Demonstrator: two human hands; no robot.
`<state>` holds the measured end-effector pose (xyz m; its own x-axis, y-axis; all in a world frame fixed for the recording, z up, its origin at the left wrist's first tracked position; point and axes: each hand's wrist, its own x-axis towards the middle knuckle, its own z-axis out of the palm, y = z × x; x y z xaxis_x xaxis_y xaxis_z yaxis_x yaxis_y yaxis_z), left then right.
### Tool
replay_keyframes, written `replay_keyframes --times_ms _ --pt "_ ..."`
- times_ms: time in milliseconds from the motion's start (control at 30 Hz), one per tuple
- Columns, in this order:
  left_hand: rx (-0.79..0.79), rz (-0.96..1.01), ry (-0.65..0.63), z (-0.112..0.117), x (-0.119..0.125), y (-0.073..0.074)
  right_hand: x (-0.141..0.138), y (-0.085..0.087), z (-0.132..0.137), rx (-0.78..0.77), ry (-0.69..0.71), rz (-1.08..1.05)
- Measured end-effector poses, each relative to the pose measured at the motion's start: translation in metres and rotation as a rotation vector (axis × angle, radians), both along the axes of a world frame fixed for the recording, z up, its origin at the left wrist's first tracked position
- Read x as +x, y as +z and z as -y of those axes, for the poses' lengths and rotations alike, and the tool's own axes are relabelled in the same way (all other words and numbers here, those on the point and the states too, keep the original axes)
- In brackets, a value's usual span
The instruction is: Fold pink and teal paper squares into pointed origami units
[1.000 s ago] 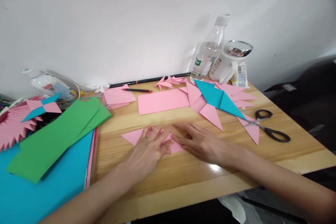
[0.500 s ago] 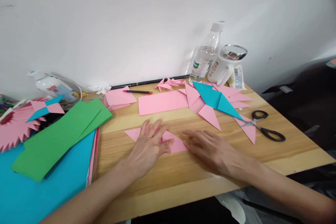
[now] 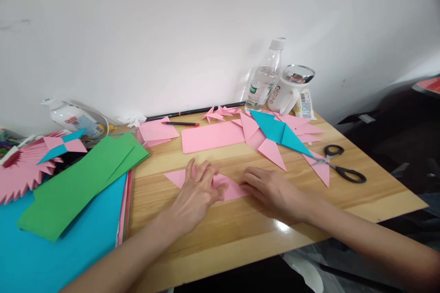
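Observation:
A folded pink paper (image 3: 231, 188) lies flat on the wooden table (image 3: 240, 233) in front of me. My left hand (image 3: 197, 190) rests on its left half with fingers spread, pressing it down. My right hand (image 3: 271, 188) sits at the paper's right end, fingers curled against its edge. Whether those fingers pinch the edge is hidden.
A pink paper strip (image 3: 213, 136) and folded pink and blue shapes (image 3: 277, 132) lie further back. Scissors (image 3: 338, 169) lie at the right. A water bottle (image 3: 263, 78) and white cup (image 3: 288, 89) stand by the wall. Green sheets (image 3: 79, 183) and blue sheets (image 3: 62, 247) cover the left.
My right hand has slid from the middle of the paper to its right end and its fingers have curled. My left hand stays pressed on the paper. The view drifted slightly.

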<state>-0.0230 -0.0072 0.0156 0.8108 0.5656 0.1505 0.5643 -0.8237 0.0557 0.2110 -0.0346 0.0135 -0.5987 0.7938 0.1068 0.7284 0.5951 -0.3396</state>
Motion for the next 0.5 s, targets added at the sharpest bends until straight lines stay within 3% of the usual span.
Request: replay_keyframes --times_ms 167,500 --pt "0.024 0.032 -0.02 -0.003 0.0 -0.004 -0.023 -0.004 -0.019 0.031 -0.012 0.039" --pt "-0.19 0.065 0.006 -0.006 0.002 -0.002 -0.046 0.007 -0.046 -0.113 -0.042 0.233"
